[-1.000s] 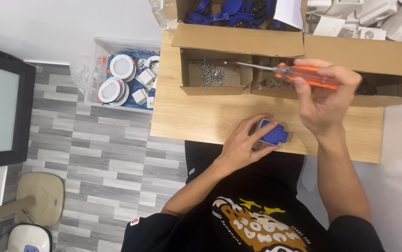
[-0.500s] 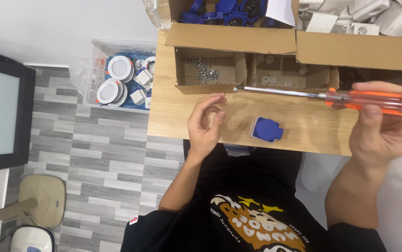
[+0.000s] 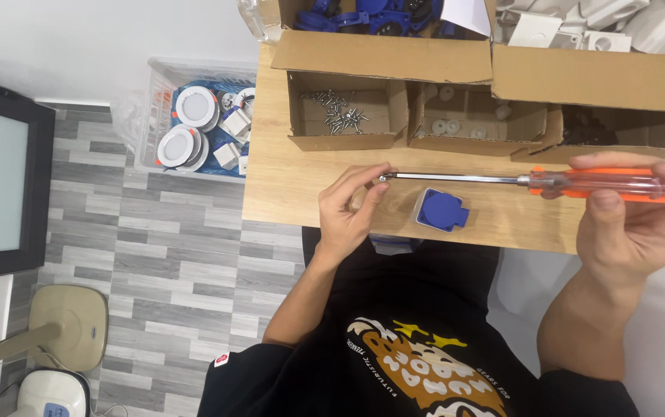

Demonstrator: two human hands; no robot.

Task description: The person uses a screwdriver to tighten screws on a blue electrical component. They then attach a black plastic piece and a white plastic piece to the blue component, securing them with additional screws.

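My right hand point(image 3: 632, 220) grips the orange handle of a long screwdriver point(image 3: 610, 184), held level over the wooden table point(image 3: 286, 185). Its metal shaft points left. My left hand point(image 3: 352, 208) pinches a small screw point(image 3: 383, 177) against the screwdriver's tip with thumb and fingers. A blue socket part point(image 3: 441, 210) lies flat on the table just below the shaft, between my two hands, touched by neither.
Open cardboard trays stand at the table's back: one with screws point(image 3: 338, 110), one with white washers point(image 3: 464, 116), one with dark parts point(image 3: 603, 127). Boxes of blue parts point(image 3: 371, 15) and white parts point(image 3: 580, 23) lie behind. A clear bin point(image 3: 193, 123) sits on the floor at left.
My left hand left the blue part, went to the screw tray side and now holds a screw at the tip. My right hand swung the screwdriver right and level.
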